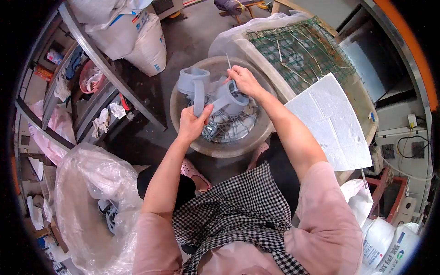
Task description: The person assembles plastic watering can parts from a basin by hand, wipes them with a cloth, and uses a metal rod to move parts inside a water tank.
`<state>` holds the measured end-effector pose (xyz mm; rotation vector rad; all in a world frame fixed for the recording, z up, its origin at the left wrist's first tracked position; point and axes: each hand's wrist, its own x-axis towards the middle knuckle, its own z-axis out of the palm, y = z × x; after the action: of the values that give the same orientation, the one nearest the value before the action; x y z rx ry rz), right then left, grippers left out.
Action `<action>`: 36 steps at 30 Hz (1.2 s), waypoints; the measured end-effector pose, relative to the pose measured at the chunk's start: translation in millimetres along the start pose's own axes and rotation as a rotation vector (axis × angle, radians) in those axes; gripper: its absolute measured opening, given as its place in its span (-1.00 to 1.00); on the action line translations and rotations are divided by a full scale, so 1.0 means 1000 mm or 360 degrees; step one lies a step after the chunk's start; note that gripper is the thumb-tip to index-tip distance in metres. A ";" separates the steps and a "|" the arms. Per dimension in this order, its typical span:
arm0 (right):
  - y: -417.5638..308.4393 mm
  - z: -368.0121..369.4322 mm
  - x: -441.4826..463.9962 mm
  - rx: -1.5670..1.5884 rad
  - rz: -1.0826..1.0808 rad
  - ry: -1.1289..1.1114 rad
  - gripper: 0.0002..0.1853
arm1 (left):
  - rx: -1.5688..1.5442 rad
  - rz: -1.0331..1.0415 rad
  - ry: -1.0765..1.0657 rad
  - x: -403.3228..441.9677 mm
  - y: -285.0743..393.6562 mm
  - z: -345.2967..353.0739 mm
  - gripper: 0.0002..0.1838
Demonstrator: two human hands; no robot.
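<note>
A light grey plastic part with ring-shaped ends is held over a wide round basin. My left hand is closed on the part's lower left portion. Above the right ring, my right hand grips a thin pointed tool, its tip pointing up and away. The tool's lower end is at the ring and partly hidden by the hand. Thin metal pieces and small grey scraps lie in the basin below.
A plastic-lined bag stands at lower left, beside a metal frame. White sacks are at the upper left. On the right are a tub with green netting and a white foam sheet.
</note>
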<state>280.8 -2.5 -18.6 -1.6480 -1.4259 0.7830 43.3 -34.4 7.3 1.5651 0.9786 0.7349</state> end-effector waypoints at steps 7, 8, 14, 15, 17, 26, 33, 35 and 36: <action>-0.013 -0.005 -0.016 0.0012 -0.0510 -0.0091 -0.66 | -0.0352 -0.0228 0.0477 0.011 0.000 -0.004 -0.63; -0.017 -0.001 -0.022 -0.0056 -0.0559 -0.0064 -0.60 | -0.0387 -0.0181 0.0508 0.009 0.006 -0.004 -0.62; -0.054 0.006 -0.041 -0.0539 -0.0424 0.0398 -0.17 | -0.0233 -0.0084 0.0533 0.010 -0.003 -0.002 -0.60; -0.061 0.008 -0.044 -0.0663 -0.0482 0.0509 -0.14 | -0.0233 -0.0082 0.0532 0.010 -0.004 -0.002 -0.60; -0.068 0.013 -0.047 -0.0787 -0.0544 0.0626 -0.12 | -0.0117 -0.0028 0.0602 0.011 -0.006 -0.002 -0.62; -0.061 0.029 -0.041 -0.1224 -0.0742 0.0416 -0.28 | -0.0075 0.0262 0.0586 0.007 -0.002 0.016 -0.65; -0.040 0.035 -0.028 -0.1005 -0.0827 0.0442 -0.45 | -0.0003 0.0215 0.0597 0.009 -0.003 0.022 -0.63; -0.036 0.037 -0.026 -0.0951 -0.0714 0.0356 -0.50 | 0.0027 0.0197 0.0571 0.009 -0.005 0.023 -0.64; -0.035 0.037 -0.026 -0.0948 -0.0706 0.0356 -0.50 | 0.0030 0.0192 0.0565 0.009 -0.004 0.024 -0.64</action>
<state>227.9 -20.0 -7.5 -1.6679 -1.8728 -0.0927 66.9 -37.4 -2.1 1.5497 1.1561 1.1180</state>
